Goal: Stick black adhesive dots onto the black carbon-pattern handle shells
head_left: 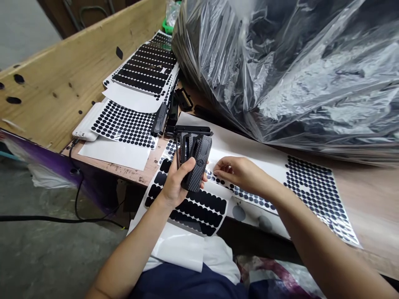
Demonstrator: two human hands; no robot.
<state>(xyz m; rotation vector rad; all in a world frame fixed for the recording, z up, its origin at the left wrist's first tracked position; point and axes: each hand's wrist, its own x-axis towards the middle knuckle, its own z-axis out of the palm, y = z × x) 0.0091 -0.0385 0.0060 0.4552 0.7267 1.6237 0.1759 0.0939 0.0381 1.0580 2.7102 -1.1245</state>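
Near the middle of the frame, the left hand (pixel 175 182) is wrapped tight around a black plastic part (pixel 195 160) and holds it upright above the table edge. The part has a woven pattern on its side and an oval bump on its face. Just to the right, the right hand (pixel 241 174) rests on a white sheet of small black dots (pixel 314 195), with its fingertips (pixel 220 169) pinched down on the dots near the sheet's left end. I cannot tell if a dot is between them. Below the left hand lies a sheet of black oval stickers (pixel 199 207), partly hanging over the table edge. In the upper left, more sticker sheets (pixel 137 95) are piled against a wooden board (pixel 62 79). A big clear plastic bag (pixel 296 70) of dark things fills the upper right.
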